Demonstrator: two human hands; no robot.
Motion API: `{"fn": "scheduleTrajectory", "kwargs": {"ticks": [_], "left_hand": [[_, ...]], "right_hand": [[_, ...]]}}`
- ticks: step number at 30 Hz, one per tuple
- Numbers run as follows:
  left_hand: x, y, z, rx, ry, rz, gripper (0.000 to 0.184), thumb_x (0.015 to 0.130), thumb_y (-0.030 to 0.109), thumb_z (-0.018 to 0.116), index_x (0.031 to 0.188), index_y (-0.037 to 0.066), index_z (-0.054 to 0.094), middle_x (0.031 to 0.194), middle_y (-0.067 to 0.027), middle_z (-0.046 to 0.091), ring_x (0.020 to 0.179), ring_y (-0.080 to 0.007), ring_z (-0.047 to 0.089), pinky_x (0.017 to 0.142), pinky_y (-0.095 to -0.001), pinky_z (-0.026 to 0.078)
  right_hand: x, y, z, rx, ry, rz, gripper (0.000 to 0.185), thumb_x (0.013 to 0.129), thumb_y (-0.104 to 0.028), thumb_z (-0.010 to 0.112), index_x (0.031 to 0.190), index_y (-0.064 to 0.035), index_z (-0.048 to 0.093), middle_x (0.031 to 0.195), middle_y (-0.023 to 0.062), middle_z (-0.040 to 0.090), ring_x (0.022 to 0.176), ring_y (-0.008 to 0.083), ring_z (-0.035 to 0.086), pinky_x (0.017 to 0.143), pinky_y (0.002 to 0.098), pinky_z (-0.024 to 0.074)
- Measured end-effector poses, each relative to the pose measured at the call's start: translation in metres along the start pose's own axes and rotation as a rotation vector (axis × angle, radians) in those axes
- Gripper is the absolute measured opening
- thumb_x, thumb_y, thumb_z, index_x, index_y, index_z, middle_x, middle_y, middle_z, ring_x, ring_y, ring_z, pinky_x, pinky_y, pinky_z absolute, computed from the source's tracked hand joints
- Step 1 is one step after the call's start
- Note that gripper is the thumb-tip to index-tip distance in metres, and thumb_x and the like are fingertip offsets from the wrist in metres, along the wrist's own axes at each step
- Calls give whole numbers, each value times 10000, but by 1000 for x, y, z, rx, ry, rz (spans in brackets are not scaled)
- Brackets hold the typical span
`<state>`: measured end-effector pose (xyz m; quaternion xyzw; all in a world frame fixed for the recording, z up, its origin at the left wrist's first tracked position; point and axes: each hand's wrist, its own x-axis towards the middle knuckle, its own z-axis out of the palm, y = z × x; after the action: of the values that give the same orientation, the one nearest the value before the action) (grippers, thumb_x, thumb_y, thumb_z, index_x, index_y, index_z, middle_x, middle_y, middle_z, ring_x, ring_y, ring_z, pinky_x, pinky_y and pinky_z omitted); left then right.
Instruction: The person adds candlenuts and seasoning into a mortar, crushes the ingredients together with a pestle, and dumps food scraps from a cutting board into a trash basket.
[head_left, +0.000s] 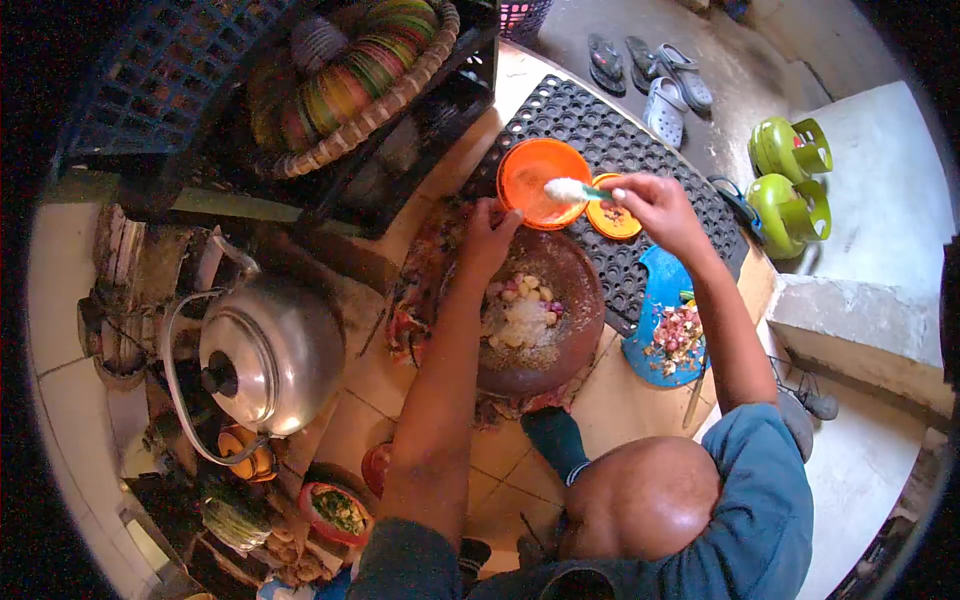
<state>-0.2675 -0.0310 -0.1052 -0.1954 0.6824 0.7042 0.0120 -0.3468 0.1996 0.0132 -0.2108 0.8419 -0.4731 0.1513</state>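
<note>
My left hand [490,235] grips the near left rim of an orange tub [515,165], its fingers closed on the edge. In my right hand [655,205] is a green spoon [597,193] heaped with a white, grainy substance [568,189], held over the tub's right side. The orange lid [617,222] lies just below that hand on the black mat. Nearer to me sits a round brown stone mortar [570,345], holding a pale mound [525,322], peeled cloves and a few small purplish pieces. Part of the mortar is hidden by my left forearm.
A blue board [640,350] with chopped reddish bits and peelings lies on the right. On the left stands a large metal kettle [310,340], near a bowl of greens [338,512]. Green gas cylinders [785,215] and sandals [665,110] are farther back, past the perforated black mat [590,120].
</note>
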Motion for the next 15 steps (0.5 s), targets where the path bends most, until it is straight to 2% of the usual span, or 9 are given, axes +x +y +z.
{"fn": "scheduleTrajectory", "kwargs": {"ticks": [1,3,5,8,11,14,15], "left_hand": [[1,-1,1,-17,2,8,274,829,226,641,979,42,504,857,-40,555,728,-111,513,622,-281,442],[1,-3,2,-32,6,9,276,830,227,642,981,43,502,851,-38,552,722,-109,510,618,-279,441],[0,0,2,-29,11,-8,277,832,225,644,983,44,499,850,-36,551,720,-108,510,616,-274,442],[7,-13,3,-23,9,-23,272,835,222,646,985,51,496,842,-30,546,720,-109,514,612,-269,442],[5,-6,3,-15,4,-1,261,839,215,646,984,59,496,826,-21,536,711,-101,509,603,-261,444],[11,-22,4,-46,11,-22,255,839,209,647,983,60,498,824,-20,539,716,-97,510,600,-258,449],[10,-21,4,-55,13,-13,253,840,208,645,984,60,499,828,-20,541,715,-96,511,599,-257,450]], "right_hand": [[-14,-7,2,-13,34,-45,214,868,-132,575,1019,-20,678,764,52,683,594,95,564,564,277,470],[-47,-21,14,-106,-35,13,227,832,-101,586,1035,-48,672,820,83,683,603,158,572,574,312,469],[-72,-52,23,-501,-238,-171,249,780,-8,613,1016,-62,669,816,83,677,677,208,592,637,299,484],[-72,-36,35,-495,-50,-414,322,725,-68,631,1042,-120,650,813,97,638,713,291,554,615,376,468],[-41,-31,19,-597,144,-337,299,735,-86,634,1029,-132,654,774,102,626,734,282,574,632,379,482],[-3,-13,26,-651,180,-346,259,747,-95,615,998,-130,667,792,122,639,742,289,592,641,400,496],[7,-11,30,-715,128,-289,242,752,-103,607,984,-132,673,797,130,645,740,293,605,640,406,503]]}}
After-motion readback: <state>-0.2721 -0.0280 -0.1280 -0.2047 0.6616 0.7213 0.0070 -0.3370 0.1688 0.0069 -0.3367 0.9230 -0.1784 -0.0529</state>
